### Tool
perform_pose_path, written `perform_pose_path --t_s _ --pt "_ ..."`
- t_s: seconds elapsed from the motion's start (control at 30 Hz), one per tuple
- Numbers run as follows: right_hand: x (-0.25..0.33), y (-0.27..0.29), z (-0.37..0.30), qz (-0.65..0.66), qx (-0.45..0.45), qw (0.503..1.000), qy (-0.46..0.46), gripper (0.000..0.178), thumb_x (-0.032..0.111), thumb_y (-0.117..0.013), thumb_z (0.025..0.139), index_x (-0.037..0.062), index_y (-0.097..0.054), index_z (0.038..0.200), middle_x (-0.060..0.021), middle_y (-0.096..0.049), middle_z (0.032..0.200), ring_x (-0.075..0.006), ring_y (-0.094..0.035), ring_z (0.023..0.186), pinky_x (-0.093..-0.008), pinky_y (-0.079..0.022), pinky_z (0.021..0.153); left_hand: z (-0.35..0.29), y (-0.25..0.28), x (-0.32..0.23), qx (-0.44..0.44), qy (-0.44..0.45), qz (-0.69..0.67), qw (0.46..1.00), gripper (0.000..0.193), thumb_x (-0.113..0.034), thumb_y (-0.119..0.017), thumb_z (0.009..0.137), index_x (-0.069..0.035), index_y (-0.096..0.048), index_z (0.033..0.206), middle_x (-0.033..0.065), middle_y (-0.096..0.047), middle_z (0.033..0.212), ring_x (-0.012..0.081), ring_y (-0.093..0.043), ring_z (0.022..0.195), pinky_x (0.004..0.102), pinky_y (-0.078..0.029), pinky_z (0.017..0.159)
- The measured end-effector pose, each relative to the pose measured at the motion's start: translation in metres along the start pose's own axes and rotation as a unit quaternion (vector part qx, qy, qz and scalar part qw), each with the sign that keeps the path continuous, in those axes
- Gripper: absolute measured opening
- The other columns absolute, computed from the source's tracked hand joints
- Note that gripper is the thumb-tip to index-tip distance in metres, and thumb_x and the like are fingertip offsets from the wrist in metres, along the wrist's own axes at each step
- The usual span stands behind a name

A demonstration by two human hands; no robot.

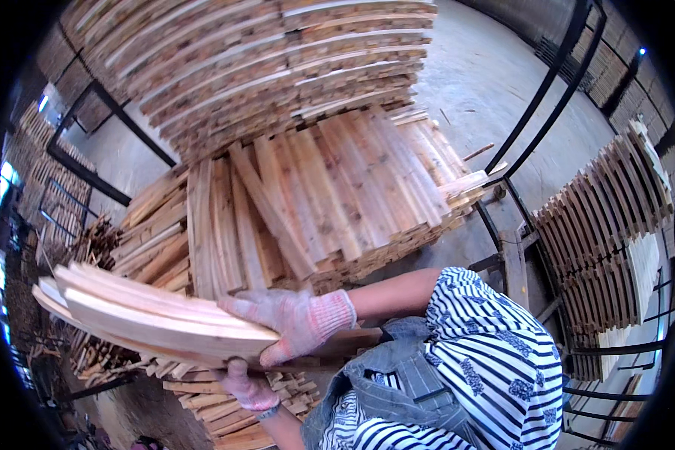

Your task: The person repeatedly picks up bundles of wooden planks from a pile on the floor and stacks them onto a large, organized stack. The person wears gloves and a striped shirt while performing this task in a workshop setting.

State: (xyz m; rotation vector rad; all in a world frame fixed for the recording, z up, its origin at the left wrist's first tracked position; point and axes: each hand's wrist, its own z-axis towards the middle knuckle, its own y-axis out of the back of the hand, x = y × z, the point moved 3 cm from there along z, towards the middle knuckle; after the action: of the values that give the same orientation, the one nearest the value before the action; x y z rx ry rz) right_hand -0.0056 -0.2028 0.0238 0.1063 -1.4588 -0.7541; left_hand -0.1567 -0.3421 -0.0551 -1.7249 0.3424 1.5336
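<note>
The board bundle (150,319) lies near-left of the plank row (352,180), long axis crosswise to it. The right hand (296,322), nearer the row, clamps the bundle; the left hand (248,387) meets its lower edge, grip unclear.

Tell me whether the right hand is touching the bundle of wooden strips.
Touching: the head view shows the gloved right hand clasped over the near end of the wooden strips.

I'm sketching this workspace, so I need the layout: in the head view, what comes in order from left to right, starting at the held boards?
Held boards, gloved right hand, striped sleeve, stacked boards at the far right.
</note>
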Motion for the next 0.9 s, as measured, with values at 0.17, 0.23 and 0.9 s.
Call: perform_pose_path --t_s 0.17,0.23,0.9 --pt "-0.02 0.12 -0.075 -0.059 -0.196 0.969 0.142 0.112 0.039 -0.084 0.072 0.0008 -0.021 0.156 -0.0317 -0.04 0.145 -0.0461 -0.044 0.133 -0.0439 -0.039 0.112 0.023 -0.151 -0.006 0.066 -0.074 0.021 0.995 0.109 -0.028 -0.088 0.066 0.0 -0.026 0.151 0.0172 -0.047 0.138 0.0311 -0.049 0.126 0.0463 -0.044 0.108" --pt "-0.037 0.158 -0.091 -0.095 -0.255 0.945 0.183 0.113 0.037 -0.084 0.072 -0.0022 -0.019 0.155 -0.031 -0.037 0.147 -0.0454 -0.042 0.135 -0.044 -0.037 0.113 0.036 -0.203 -0.003 0.109 -0.07 0.026 0.991 0.099 -0.016 -0.082 0.066 0.002 -0.029 0.147 0.018 -0.048 0.136 0.0304 -0.05 0.124 0.0454 -0.045 0.107" --pt "-0.224 0.256 -0.094 0.05 -0.33 0.942 0.036 0.129 0.034 -0.09 0.069 -0.0023 -0.004 0.158 -0.0187 -0.041 0.151 -0.0238 -0.039 0.14 -0.035 -0.034 0.115 0.145 -0.355 0.142 0.363 0.065 0.001 0.93 0.081 -0.01 -0.087 0.077 -0.008 -0.042 0.144 0.0081 -0.057 0.138 0.0227 -0.058 0.123 0.036 -0.054 0.1"
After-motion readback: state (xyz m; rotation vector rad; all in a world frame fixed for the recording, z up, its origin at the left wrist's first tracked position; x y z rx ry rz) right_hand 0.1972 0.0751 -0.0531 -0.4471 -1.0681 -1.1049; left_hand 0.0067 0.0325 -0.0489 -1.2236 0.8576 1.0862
